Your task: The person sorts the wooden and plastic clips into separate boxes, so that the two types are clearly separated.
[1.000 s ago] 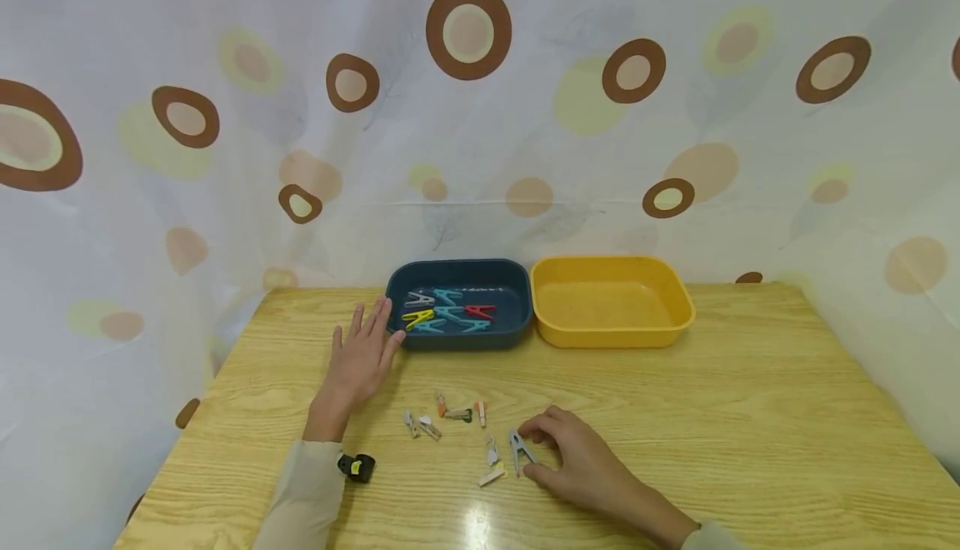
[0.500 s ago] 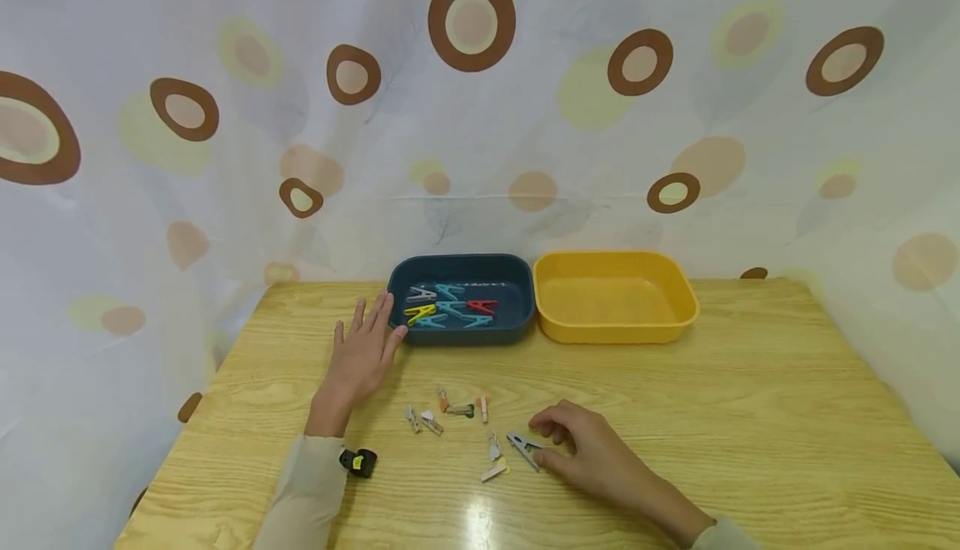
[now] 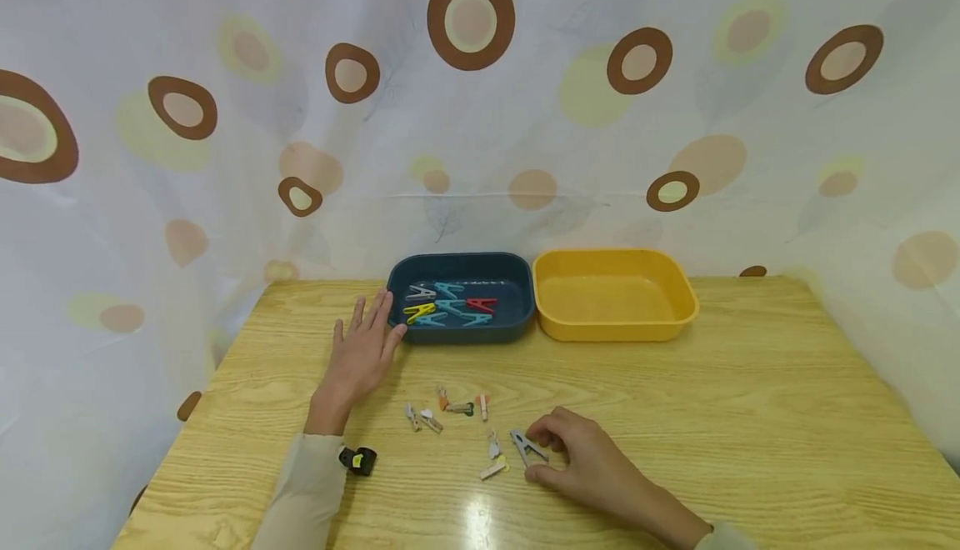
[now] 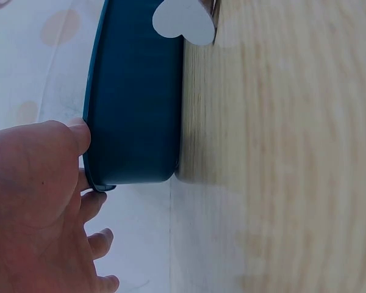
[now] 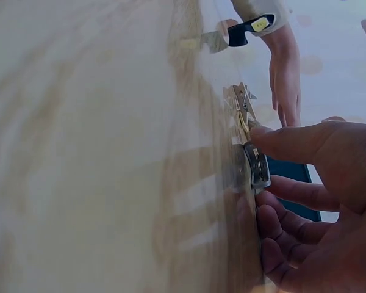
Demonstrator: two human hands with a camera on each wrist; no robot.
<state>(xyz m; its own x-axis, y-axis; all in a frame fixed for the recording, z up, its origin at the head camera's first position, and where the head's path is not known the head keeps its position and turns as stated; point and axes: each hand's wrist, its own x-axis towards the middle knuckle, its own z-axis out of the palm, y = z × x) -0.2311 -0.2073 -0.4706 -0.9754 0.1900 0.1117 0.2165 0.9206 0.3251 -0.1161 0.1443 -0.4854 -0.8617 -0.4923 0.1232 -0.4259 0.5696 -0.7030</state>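
My left hand [image 3: 360,362] rests with extended fingers against the left end of a dark blue basin [image 3: 461,337]. In the left wrist view, the thumb [image 4: 79,135] touches the basin's rim. Several plastic clothespins lie inside, among them a yellow clothespin [image 3: 420,312] and a red clothespin [image 3: 480,305]. At the front of the table, my right hand [image 3: 588,460] holds a grey clothespin [image 3: 521,443] between thumb and fingertips, low at the tabletop. Seen from the right wrist, the thumb is on one side of the grey clothespin [image 5: 260,168] and the index finger on the other.
A yellow basin [image 3: 615,332] stands against the blue one's right side. Small wooden clothespins lie scattered left of my right hand, including one with a white heart [image 3: 429,421] and one with a yellow trim [image 3: 492,470]. A patterned cloth [image 3: 480,158] hangs behind the table.
The grey clothespin has turned on the table, and my right fingers have closed in around it after spreading apart half a second ago. My left hand stays at the blue basin.
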